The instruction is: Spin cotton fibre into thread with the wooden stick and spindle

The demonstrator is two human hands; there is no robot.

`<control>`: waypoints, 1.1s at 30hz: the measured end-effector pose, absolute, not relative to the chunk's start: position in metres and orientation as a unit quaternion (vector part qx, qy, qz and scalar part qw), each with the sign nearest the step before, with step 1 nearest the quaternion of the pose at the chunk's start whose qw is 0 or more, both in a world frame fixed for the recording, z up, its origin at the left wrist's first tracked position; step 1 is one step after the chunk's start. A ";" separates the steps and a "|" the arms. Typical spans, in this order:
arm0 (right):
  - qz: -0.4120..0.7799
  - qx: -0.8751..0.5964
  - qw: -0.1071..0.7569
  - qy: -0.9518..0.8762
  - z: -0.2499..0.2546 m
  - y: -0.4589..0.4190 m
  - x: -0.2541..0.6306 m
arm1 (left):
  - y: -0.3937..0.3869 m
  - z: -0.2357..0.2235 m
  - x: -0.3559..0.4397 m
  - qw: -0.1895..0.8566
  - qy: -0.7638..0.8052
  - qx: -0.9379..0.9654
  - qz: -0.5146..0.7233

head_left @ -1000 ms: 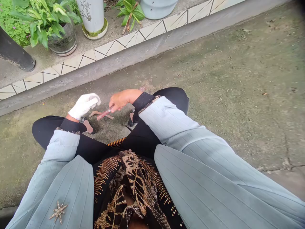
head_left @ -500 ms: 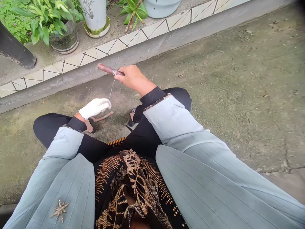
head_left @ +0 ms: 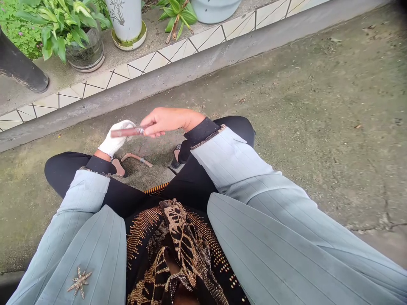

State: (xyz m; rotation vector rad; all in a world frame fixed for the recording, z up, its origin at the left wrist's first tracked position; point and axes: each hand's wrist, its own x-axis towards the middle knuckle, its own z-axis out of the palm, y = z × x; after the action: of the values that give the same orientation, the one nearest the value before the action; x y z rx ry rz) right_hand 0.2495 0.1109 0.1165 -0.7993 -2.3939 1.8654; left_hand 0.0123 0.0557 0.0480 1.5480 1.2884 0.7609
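Note:
My right hand (head_left: 165, 120) is bare and closed around one end of a short reddish-brown stick (head_left: 122, 133), which lies nearly level. Pale, shiny string (head_left: 140, 131) is wound around the stick just beside my fingers. A white glove covers my left hand (head_left: 116, 137), which is curled up right behind the stick, its fingertips partly hidden. The loose length of string is hard to make out between the hands. On the ground below them rests a bent brown piece (head_left: 138, 158) with a pale band on it.
A tiled ledge (head_left: 178, 53) runs across in front, carrying a glass pot with a leafy plant (head_left: 84, 55), a white pot (head_left: 125, 21) on a saucer and a pale blue pot (head_left: 216, 10). A dark post (head_left: 22, 63) stands at left. My knees and shoes flank the concrete ground (head_left: 302, 127).
My right hand has come down and left with the stick, which has turned level. My left hand has risen to meet it. The taut string between them no longer shows.

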 end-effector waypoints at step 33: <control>0.258 -0.486 -0.034 -0.834 0.104 0.125 0.250 | 0.044 0.055 0.028 0.475 0.432 0.754 0.142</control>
State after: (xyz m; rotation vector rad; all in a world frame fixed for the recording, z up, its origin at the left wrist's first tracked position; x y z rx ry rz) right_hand 0.2503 0.1247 0.1035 -1.5603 -2.6792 0.8285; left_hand 0.0277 0.0444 0.0549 1.8435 1.0558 0.3483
